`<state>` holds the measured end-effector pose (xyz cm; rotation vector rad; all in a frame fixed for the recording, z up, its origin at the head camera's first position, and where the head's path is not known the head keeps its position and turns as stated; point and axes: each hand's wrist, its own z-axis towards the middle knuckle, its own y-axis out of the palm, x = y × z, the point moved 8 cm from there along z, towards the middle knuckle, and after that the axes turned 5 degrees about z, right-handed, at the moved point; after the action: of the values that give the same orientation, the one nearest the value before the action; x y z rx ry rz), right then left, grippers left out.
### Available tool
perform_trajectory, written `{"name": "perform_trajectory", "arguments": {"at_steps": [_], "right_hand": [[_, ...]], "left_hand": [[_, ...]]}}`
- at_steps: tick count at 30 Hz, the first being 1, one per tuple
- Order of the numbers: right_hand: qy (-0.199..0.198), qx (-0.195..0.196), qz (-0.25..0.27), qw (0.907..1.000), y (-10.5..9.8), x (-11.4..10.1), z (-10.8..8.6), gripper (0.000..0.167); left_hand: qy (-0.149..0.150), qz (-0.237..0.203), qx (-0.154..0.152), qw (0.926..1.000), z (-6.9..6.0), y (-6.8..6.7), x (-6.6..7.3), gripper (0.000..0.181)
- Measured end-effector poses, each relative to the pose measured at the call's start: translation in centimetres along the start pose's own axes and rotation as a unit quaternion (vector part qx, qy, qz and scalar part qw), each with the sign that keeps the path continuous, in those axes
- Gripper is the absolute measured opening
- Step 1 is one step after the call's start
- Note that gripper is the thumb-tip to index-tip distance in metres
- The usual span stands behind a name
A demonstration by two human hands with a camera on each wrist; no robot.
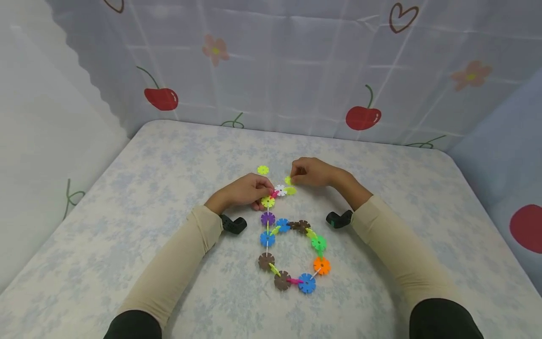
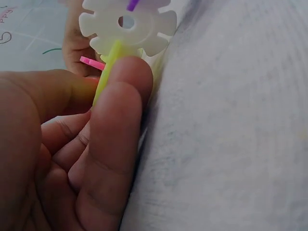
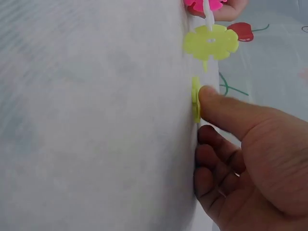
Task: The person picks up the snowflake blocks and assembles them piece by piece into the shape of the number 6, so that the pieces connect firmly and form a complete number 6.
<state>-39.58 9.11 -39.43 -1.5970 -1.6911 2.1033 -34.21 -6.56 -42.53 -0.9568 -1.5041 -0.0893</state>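
In the head view my left hand (image 1: 247,189) grips the upper end of a chain of interlocking slotted flower discs, by a pink disc (image 1: 274,194). The left wrist view shows my thumb and fingers pinching a yellow disc (image 2: 107,72) seen edge-on, slotted into a white disc (image 2: 98,26). To the right, my right hand (image 1: 313,171) pinches a yellow-green disc (image 3: 196,100), standing on edge below another yellow-green disc (image 3: 211,42) of the chain. Whether the two touch is unclear. Nearer me, the chain closes into a loop with blue (image 1: 306,283), brown, green and orange (image 1: 322,266) discs.
A loose yellow disc (image 1: 263,170) lies on the table beyond my hands. Black wrist cameras (image 1: 234,225) sit below both wrists. The table (image 1: 139,188) has a pale patterned cover, and a printed curtain (image 1: 271,70) hangs behind its far edge.
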Motion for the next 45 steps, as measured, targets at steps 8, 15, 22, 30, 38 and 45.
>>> {"name": "perform_trajectory", "arguments": {"at_steps": [8,15,22,30,38,45], "right_hand": [[0.024,0.019,0.008,0.9995,-0.2,1.0,-1.3,0.024],[0.080,0.057,0.050,0.9939,-0.7,2.0,-3.8,0.010],[0.157,0.095,0.252,0.9501,0.2,3.6,-6.5,0.013],[0.148,0.096,0.366,0.9138,2.1,2.8,-6.3,0.016],[0.159,0.103,0.396,0.8985,2.6,2.5,-6.1,0.015],[0.167,0.111,0.412,0.8889,2.9,2.5,-6.1,0.015]], "left_hand": [[0.001,0.016,0.008,0.9998,-0.1,-0.1,0.1,0.020],[0.017,0.032,0.017,0.9992,0.0,-0.1,0.5,0.022],[0.028,0.048,0.024,0.9982,0.1,-0.1,0.7,0.026],[0.054,0.034,0.048,0.9968,0.4,0.0,1.0,0.032],[0.064,0.026,0.062,0.9957,0.7,0.1,0.9,0.028],[0.055,0.028,0.074,0.9953,0.6,0.1,1.1,0.026]]}}
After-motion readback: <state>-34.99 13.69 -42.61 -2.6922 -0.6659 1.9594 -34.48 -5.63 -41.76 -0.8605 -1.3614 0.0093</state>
